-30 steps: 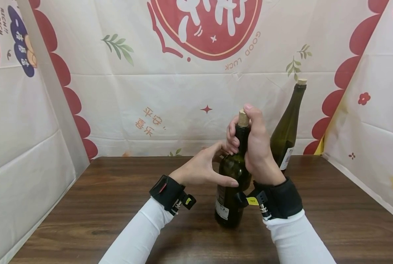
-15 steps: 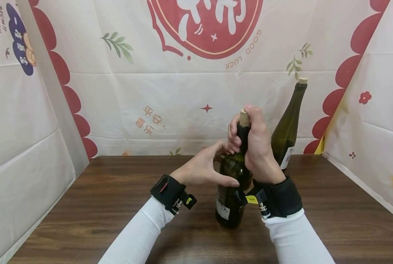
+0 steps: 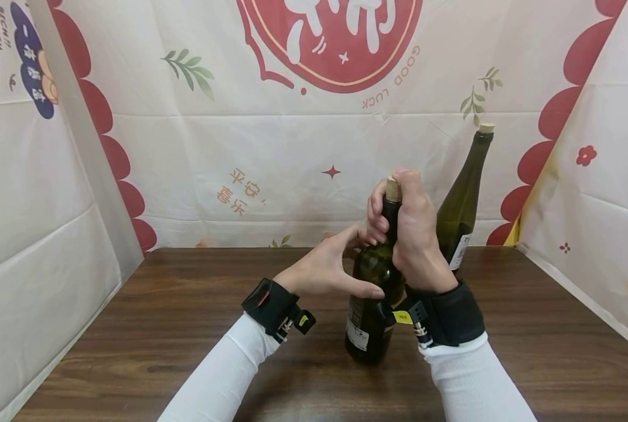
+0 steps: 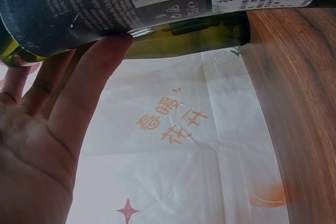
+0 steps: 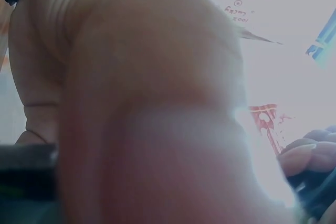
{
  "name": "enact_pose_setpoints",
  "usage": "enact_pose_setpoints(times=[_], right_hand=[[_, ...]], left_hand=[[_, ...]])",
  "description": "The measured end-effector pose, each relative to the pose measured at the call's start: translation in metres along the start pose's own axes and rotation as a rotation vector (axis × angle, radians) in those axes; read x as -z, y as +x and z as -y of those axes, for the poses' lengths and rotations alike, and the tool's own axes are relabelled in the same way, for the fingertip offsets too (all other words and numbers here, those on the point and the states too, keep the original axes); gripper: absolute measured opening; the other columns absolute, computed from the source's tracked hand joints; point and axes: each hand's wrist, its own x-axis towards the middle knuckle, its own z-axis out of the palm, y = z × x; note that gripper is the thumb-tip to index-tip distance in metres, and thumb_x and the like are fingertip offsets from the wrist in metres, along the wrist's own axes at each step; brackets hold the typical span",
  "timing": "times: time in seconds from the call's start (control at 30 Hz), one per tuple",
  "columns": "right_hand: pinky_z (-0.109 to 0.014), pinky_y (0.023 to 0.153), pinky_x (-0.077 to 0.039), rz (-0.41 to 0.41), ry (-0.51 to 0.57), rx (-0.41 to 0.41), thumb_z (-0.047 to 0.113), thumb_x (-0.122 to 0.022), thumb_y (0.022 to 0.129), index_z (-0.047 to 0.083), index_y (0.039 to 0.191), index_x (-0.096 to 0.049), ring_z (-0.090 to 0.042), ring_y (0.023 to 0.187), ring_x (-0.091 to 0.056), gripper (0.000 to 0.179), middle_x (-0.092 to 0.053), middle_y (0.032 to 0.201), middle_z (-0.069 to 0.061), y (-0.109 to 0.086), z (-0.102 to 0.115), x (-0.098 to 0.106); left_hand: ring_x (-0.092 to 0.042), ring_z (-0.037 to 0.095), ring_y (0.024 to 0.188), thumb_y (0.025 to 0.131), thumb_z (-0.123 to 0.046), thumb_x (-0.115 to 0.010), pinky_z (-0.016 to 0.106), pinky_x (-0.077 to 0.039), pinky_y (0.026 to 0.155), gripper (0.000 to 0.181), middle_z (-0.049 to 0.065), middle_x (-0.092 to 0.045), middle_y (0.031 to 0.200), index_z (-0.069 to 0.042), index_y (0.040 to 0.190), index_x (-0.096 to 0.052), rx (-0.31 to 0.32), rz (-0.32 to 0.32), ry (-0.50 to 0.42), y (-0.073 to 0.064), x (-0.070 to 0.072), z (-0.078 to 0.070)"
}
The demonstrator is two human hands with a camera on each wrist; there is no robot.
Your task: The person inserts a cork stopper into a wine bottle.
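A dark green wine bottle [image 3: 364,331] stands on the table in the head view, a cork [image 3: 393,190] protruding from its mouth. My left hand [image 3: 319,269] holds the bottle's body, thumb on the near side and fingers behind. The left wrist view shows those fingers [image 4: 92,82] against the bottle [image 4: 100,3], just beside its printed back label. Higher up, my right hand [image 3: 416,234] grips the neck, its fingers curled round the far side. The right thumb's tip is at the cork's top edge. A large blurred thumb [image 5: 173,150] fills much of the right wrist view.
Behind my right hand, a second green bottle [image 3: 464,193] stands at the table's back right, with a cork [image 3: 486,127] in its mouth. The brown wooden table [image 3: 187,351] meets a printed cloth [image 3: 272,140] at the back, and cloth also hangs on both sides.
Both hands keep their hold on the bottle, with hardly any movement. The right thumb appears slightly lower at the cork. The head view has shifted a little.
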Motion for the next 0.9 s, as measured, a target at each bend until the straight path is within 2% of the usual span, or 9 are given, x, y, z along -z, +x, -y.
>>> enact_pose_setpoints(times=[0.4, 0.67, 0.77, 0.9], right_hand=[[-0.030, 0.038, -0.039, -0.001, -0.014, 0.008, 0.032, -0.029, 0.110, 0.009, 0.063, -0.050, -0.018, 0.038, -0.034, 0.057, -0.041, 0.051, -0.002, 0.000, 0.001, -0.001], [-0.031, 0.041, -0.043, 0.003, -0.042, -0.021, 0.038, -0.035, 0.111, 0.008, 0.065, -0.054, -0.020, 0.040, -0.038, 0.059, -0.044, 0.052, -0.004, -0.001, 0.003, 0.002], [-0.034, 0.046, -0.048, 0.005, -0.117, -0.042, 0.044, -0.039, 0.111, 0.006, 0.069, -0.059, -0.023, 0.045, -0.045, 0.061, -0.048, 0.056, -0.005, -0.002, 0.005, 0.006], [-0.041, 0.065, -0.054, 0.028, -0.275, -0.096, 0.054, -0.042, 0.111, 0.002, 0.082, -0.066, -0.029, 0.061, -0.061, 0.064, -0.062, 0.066, -0.010, -0.004, 0.013, 0.015]], left_hand=[[-0.061, 0.012, 0.119, 0.082, -0.025, -0.094, 0.032, -0.049, 0.103, 0.061, -0.004, -0.066, 0.126, -0.020, 0.126, -0.053, 0.001, 0.007, -0.019, 0.000, -0.001, 0.002], [-0.060, 0.012, 0.118, 0.082, -0.027, -0.094, 0.034, -0.049, 0.103, 0.060, -0.005, -0.065, 0.126, -0.023, 0.126, -0.053, 0.015, 0.008, -0.021, -0.001, 0.000, 0.001], [-0.060, 0.013, 0.118, 0.083, -0.027, -0.093, 0.038, -0.049, 0.104, 0.060, -0.004, -0.065, 0.126, -0.023, 0.127, -0.052, 0.026, 0.013, -0.043, -0.001, 0.000, 0.001], [-0.060, 0.014, 0.121, 0.083, -0.026, -0.092, 0.041, -0.048, 0.107, 0.061, -0.004, -0.065, 0.128, -0.022, 0.128, -0.051, 0.026, 0.028, -0.065, -0.002, 0.001, 0.002]])
